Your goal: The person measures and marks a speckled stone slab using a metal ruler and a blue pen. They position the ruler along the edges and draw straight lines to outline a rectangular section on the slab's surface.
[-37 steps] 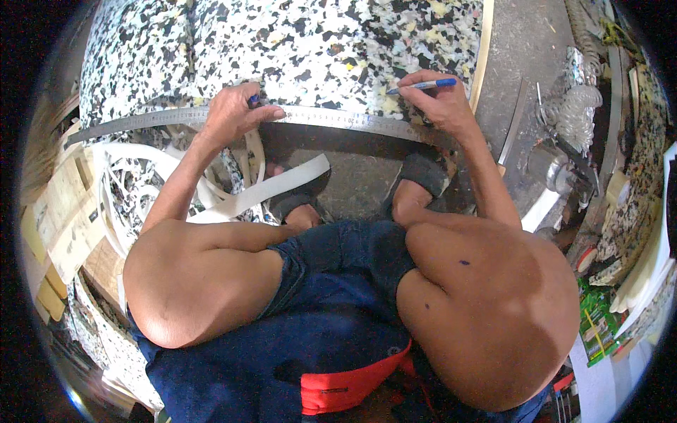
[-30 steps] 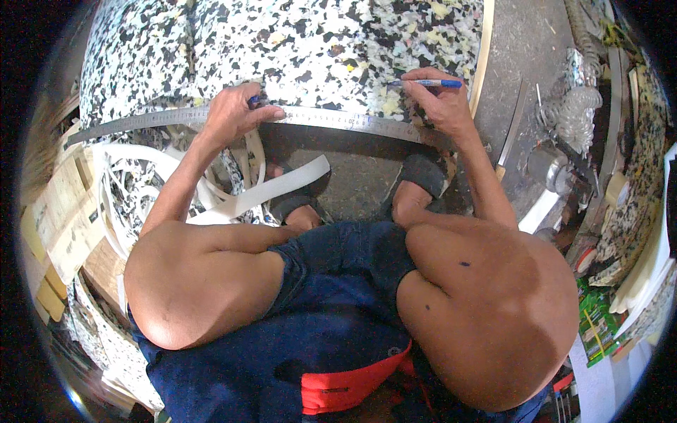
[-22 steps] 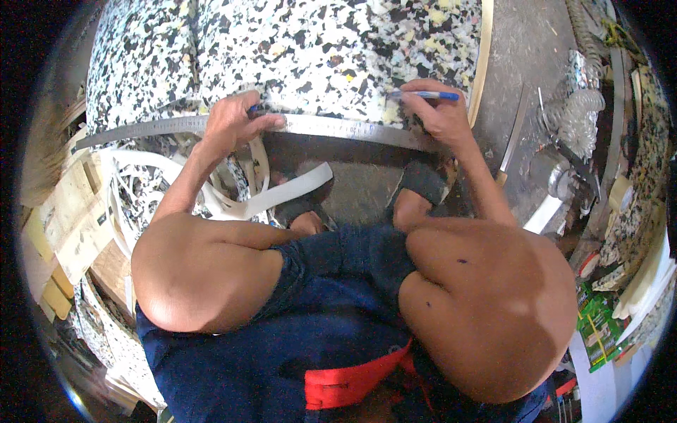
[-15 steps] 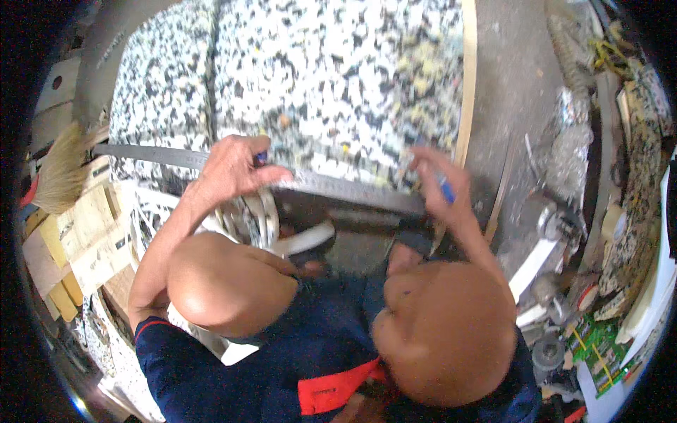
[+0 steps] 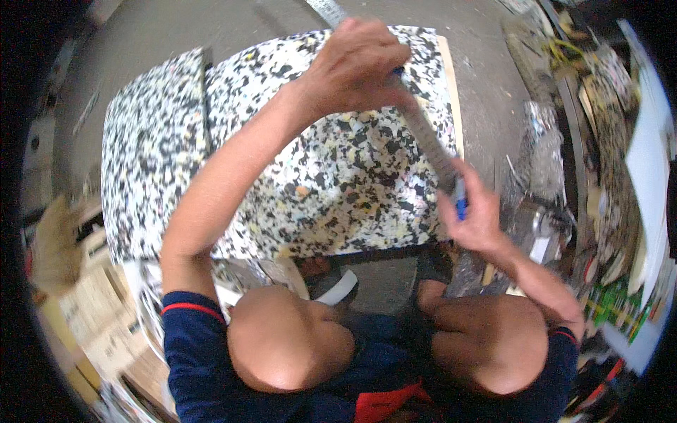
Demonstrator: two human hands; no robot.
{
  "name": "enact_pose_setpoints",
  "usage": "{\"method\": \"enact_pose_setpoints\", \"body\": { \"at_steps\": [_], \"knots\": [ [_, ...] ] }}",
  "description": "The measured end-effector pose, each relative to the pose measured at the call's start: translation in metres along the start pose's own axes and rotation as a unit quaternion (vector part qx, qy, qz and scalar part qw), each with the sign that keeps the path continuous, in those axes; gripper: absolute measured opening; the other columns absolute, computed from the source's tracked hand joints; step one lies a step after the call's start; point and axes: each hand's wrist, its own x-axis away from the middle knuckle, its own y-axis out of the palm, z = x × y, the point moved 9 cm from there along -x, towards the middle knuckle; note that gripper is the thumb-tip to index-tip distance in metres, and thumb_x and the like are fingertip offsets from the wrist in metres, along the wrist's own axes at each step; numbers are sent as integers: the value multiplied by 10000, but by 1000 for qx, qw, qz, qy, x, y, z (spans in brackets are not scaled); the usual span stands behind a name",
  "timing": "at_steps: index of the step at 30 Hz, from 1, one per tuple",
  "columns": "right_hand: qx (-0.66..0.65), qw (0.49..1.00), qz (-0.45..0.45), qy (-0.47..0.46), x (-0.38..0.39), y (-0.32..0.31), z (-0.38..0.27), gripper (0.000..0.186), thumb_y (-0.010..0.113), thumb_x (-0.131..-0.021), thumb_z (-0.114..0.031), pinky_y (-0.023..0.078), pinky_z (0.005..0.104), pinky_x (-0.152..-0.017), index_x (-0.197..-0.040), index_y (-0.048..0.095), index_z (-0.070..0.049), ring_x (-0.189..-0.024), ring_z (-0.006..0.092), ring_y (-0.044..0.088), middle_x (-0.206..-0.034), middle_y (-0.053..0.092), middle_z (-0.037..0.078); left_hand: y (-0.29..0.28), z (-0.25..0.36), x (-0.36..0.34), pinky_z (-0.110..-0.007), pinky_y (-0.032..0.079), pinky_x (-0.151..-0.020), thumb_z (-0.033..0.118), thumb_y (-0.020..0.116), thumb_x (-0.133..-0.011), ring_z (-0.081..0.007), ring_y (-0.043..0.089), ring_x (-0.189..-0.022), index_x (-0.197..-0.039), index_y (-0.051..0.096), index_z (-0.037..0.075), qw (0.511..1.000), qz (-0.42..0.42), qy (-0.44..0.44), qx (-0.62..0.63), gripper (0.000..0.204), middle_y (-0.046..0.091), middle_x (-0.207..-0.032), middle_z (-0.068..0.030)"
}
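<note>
My left hand (image 5: 360, 67) is closed on a long steel ruler (image 5: 433, 138), raised diagonally over the far part of a speckled black-and-white foam sheet (image 5: 317, 183); a small blue item peeks from that hand's fingers. My right hand (image 5: 474, 208) grips the ruler's near end at the sheet's right side, with a blue pen (image 5: 461, 204) also in it. A second speckled piece (image 5: 151, 148) forms the left part, divided by a dark edge, and a pale wooden strip (image 5: 448, 92) runs along the right edge.
A straw broom (image 5: 56, 250) and plywood pieces (image 5: 88, 296) lie at the left. Scrap boards (image 5: 599, 183), crumpled silver material (image 5: 543, 141) and a metal tool (image 5: 550, 222) crowd the right. Concrete floor (image 5: 254, 25) shows beyond the sheet. White curved strips (image 5: 337, 287) are by my feet.
The ruler has swung from lying crosswise at the near edge to a raised diagonal. My left hand has moved up and forward; my right hand has shifted down and right. The view has moved too.
</note>
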Motion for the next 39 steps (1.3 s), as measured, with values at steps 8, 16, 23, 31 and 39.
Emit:
{"method": "enact_pose_setpoints", "body": {
  "at_steps": [8,16,23,31,39],
  "knots": [
    [104,994,25,4,33,-45,-15,535,655,-831,-66,530,412,-723,-1337,492,-7,-763,317,663,-905,648,214,60,-118,180,-445,480,-899,374,697,-907,-365,614,-1011,-1226,564,-53,872,93,-471,97,550,635,-1091,-220],
    [-22,992,97,78,131,106,4,653,750,-814,-60,552,475,-804,-1374,441,74,-980,456,667,-1118,629,296,99,-113,187,-509,266,-1163,531,660,-891,-449,381,-1388,-1392,463,-55,914,-4,-402,52,795,490,-1397,-309],
    [-75,981,49,169,197,179,31,657,724,-837,-112,534,491,-835,-1397,423,56,-1011,491,629,-1148,607,311,120,-96,148,-548,187,-1200,565,750,-807,-455,333,-1421,-1440,403,-28,935,-87,-323,121,935,453,-1433,-318],
    [-101,977,34,186,227,195,51,638,676,-885,-149,527,501,-849,-1437,402,18,-1031,503,611,-1192,581,319,146,-88,150,-542,87,-1232,679,769,-682,-377,229,-1491,-1516,329,28,936,-177,-304,-29,1146,451,-1485,-235],
    [-122,974,43,185,227,196,48,644,682,-887,-143,533,489,-823,-1439,398,29,-1017,502,612,-1184,578,314,153,-87,153,-603,68,-1204,719,717,-717,-386,209,-1496,-1535,313,75,953,-159,-252,-58,1117,524,-1428,-201]
  ]
}}
